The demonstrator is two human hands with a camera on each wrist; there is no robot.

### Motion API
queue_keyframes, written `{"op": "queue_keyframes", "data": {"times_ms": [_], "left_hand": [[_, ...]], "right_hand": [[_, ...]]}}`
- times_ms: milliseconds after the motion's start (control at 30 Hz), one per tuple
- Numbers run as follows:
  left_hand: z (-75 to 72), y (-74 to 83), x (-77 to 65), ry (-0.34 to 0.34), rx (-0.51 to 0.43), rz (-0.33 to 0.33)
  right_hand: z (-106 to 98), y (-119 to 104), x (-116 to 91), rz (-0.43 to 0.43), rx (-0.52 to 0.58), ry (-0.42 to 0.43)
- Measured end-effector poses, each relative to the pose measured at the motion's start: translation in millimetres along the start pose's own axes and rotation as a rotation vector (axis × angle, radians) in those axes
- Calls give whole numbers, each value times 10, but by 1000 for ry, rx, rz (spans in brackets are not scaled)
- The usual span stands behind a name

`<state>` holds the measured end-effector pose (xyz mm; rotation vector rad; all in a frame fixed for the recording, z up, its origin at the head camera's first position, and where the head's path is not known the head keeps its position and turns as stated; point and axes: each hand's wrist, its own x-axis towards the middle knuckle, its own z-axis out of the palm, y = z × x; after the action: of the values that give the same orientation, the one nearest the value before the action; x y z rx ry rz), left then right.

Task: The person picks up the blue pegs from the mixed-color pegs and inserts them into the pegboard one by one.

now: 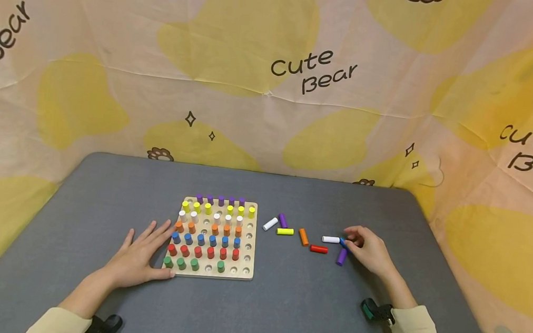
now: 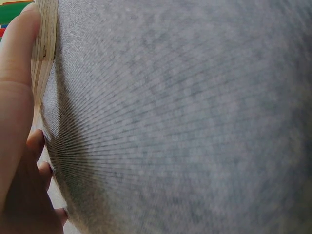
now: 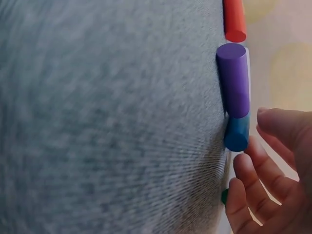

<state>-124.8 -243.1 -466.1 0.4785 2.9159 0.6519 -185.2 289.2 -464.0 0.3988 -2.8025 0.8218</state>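
A wooden pegboard (image 1: 253,239) holds rows of upright purple, yellow, white, orange, blue, red and green pegs. My left hand (image 1: 136,261) rests along its left side, fingers spread; the thumb lies by the near left corner. To the right of the board, my right hand (image 1: 370,252) is down at a blue peg (image 3: 237,136) lying on the table. Its thumb and fingertips stand apart on either side of that peg, right at its edge. A purple peg (image 3: 235,80) lies end to end with the blue one, and a white peg (image 1: 330,240) lies close by.
Between board and right hand lie loose pegs: red (image 1: 319,249), orange (image 1: 303,237), yellow (image 1: 285,231), purple (image 1: 283,220) and white (image 1: 270,224). A patterned cloth (image 1: 238,53) hangs behind the grey table (image 1: 291,317). Several board holes, mostly at the right, have no peg.
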Motion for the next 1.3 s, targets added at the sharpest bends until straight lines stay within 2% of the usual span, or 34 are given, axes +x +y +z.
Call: {"op": "queue_keyframes", "data": {"times_ms": [667,933,1300], "left_hand": [[12,-10,10,2,11,2],[2,-2,8,0,7,2],[-7,19,-11,5,12,6]], "right_hand": [[6,10,-14,7,-39,-75],[19,0,0,-9,-36,-72],[16,-20,8,15,-42,-83]]}}
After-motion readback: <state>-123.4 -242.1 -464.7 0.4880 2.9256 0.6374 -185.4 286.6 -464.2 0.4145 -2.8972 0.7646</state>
